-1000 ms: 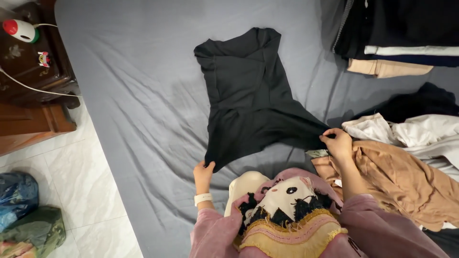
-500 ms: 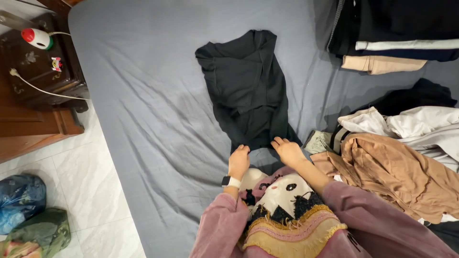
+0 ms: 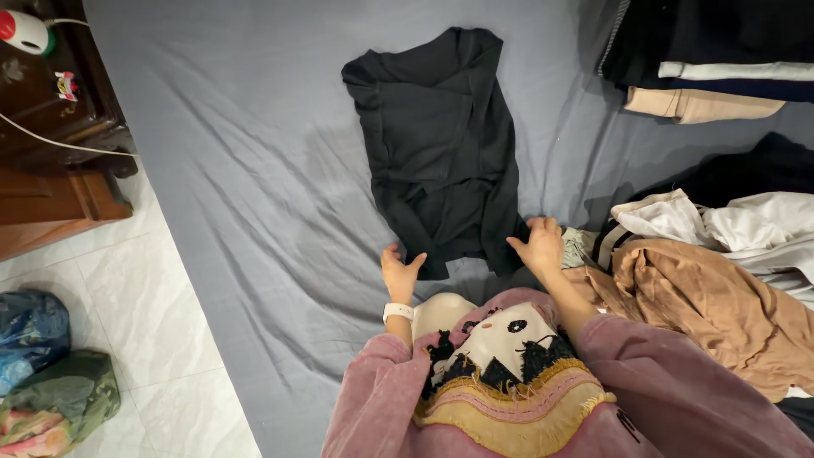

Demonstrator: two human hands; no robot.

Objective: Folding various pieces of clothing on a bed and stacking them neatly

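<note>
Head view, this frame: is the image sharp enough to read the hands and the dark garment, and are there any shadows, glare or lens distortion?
Head view: sharp overall; left hand and right hand crisp at the black garment. Soft even light, no glare; faint shadows in the grey sheet wrinkles. The garment's folds are hard to read. Mild wide-angle bending at the edges.

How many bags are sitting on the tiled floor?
2, both at the lower left beside the bed: a blue bag and, below it, a green bag. More may lie outside the view.
</note>
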